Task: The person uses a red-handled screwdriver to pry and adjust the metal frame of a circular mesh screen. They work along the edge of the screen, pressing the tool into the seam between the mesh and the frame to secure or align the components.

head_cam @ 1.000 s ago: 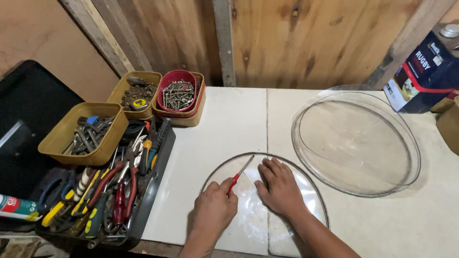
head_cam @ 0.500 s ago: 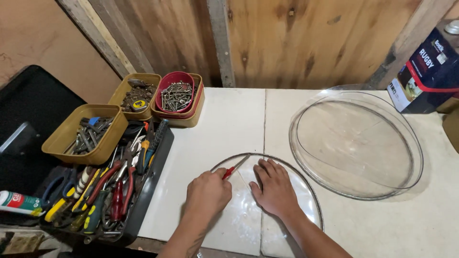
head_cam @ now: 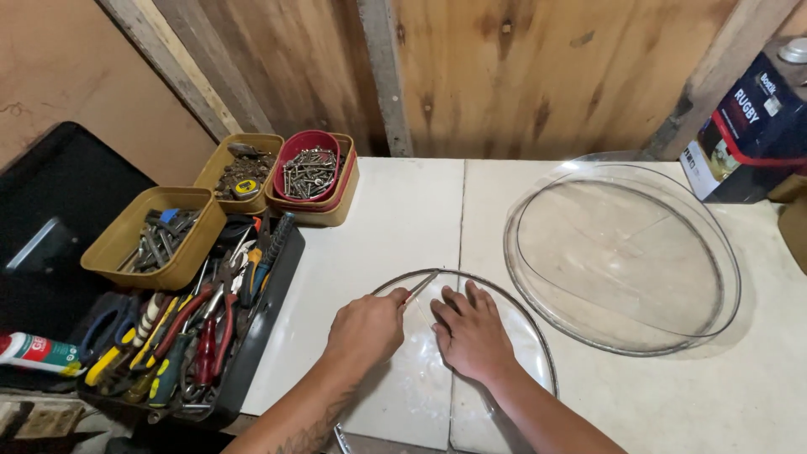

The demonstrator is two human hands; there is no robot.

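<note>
The left hand [head_cam: 366,328] was closed around a small screwdriver [head_cam: 418,288], of which only the metal shaft showed past the knuckles, its tip pointing toward the back of the counter [head_cam: 387,219]. The right hand [head_cam: 472,332] lay open and flat, fingers spread, pressing on a round clear disc [head_cam: 530,336] that sat at the counter's front edge. Both hands rested on this disc, close together. A larger clear oval dish [head_cam: 622,252] stood just beside it toward the right back of the counter. Off the counter's left edge sat a black tool tray [head_cam: 269,319] full of pliers, with a red tub of screws [head_cam: 309,172] at the back left corner.
</note>
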